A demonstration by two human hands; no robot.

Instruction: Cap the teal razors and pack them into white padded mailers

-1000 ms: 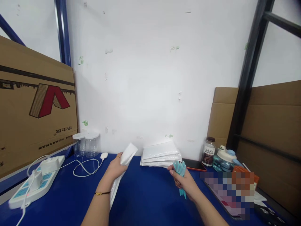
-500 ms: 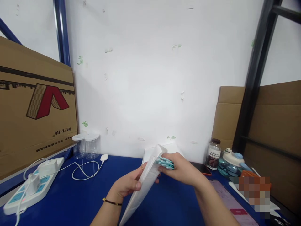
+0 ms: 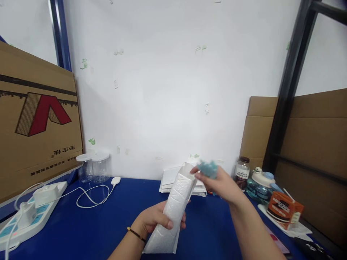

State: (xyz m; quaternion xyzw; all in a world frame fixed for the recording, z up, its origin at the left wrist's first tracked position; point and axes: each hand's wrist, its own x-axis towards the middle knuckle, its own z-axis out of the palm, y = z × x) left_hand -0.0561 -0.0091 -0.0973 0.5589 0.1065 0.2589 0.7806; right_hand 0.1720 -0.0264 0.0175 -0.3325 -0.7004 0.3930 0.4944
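My left hand (image 3: 158,220) is closed around the middle of a white padded mailer (image 3: 176,206), holding it upright and tilted over the blue table (image 3: 94,227). My right hand (image 3: 221,184) grips a bunch of small light-blue plastic pieces (image 3: 208,168) right beside the mailer's open top end. The blue pieces are blurred by motion. Behind both hands a stack of white mailers (image 3: 173,180) lies against the wall.
A power strip (image 3: 24,213) with a white cable (image 3: 92,195) lies at the left, near two clear jars (image 3: 93,167) and a large cardboard box (image 3: 35,122). At the right stand a brown bottle (image 3: 241,173), a teal container (image 3: 260,184), an orange carton (image 3: 283,209) and more cardboard.
My left hand slid down to the mailer's middle and stood it more upright. My right hand with the blue pieces came from the right, reached the mailer's mouth, and now sits just beside its top.
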